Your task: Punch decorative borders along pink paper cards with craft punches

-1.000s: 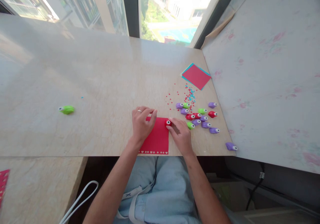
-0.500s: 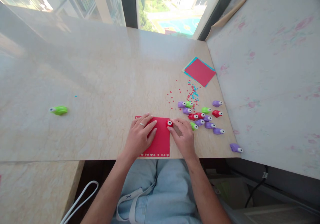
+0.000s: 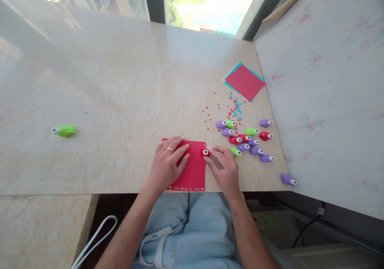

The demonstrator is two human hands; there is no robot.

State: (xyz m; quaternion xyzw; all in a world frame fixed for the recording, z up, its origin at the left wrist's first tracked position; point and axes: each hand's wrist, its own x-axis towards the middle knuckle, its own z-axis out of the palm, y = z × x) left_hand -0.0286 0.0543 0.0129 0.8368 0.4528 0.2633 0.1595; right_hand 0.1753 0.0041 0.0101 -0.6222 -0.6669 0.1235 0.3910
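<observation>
A: What is the right hand (image 3: 224,168) holding?
B: A red punch (image 3: 205,153). Its grip is closed on it, thumb on one side and fingers on the other; the white top, with a dark mark, faces up.
A: Where is that punch?
B: At the right edge of the red sheet (image 3: 195,171), just below the upper right corner.
A: And the left hand (image 3: 168,164)?
B: It lies palm down on the sheet, fingers a little spread, so its grip is open. A ring (image 3: 170,149) sits on one finger.
A: Any marks on the sheet?
B: A row of small cut-outs (image 3: 181,189) runs along the edge nearest the person, hearts among them. A small mark shows at the upper right corner too.
A: What else is on the tabletop (image 3: 135,101)?
B: To the right, a group of purple, green and red punches (image 3: 255,151). Beyond them, red and blue bits (image 3: 238,111) lie scattered, and past these a stack of paper (image 3: 245,82), red on top, blue showing beneath.
A: And over on the left?
B: A lone green punch (image 3: 66,131), well apart from the rest, its white end turned left. A single blue bit (image 3: 86,113) lies near it.
</observation>
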